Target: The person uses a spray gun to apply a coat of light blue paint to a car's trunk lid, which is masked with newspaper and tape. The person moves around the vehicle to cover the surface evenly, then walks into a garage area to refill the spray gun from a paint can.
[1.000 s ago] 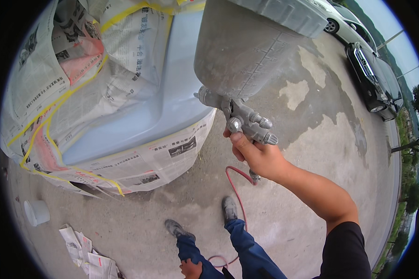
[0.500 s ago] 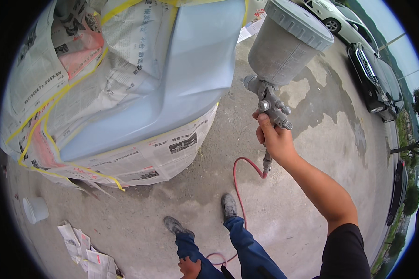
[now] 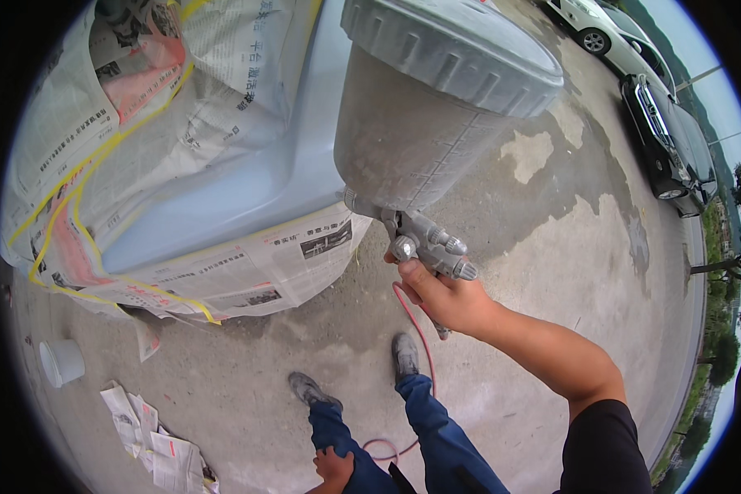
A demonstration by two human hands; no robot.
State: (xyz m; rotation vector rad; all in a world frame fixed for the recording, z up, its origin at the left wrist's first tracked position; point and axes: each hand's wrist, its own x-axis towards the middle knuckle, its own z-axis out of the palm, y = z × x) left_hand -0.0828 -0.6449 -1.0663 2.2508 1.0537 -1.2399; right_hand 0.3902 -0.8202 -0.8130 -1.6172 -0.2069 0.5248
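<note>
My right hand is closed round the handle of a grey spray gun. A large grey cup with a ribbed lid sits on top of the gun and hides part of the car panel behind it. From below the grip a red hose runs down to the ground. Left of the gun is a smooth pale-blue car panel, bordered by newspaper and yellow tape. Low in view, my left hand lies on my blue trouser leg, its fingers apart and holding nothing.
A white bucket and loose newspaper sheets are on the concrete at the lower left. The hose loops between my feet. A white car and a black car are parked at the far right.
My right hand has moved left with the spray gun and lowered slightly. The cup looks larger and now covers part of the blue panel. My left hand stays on the leg.
</note>
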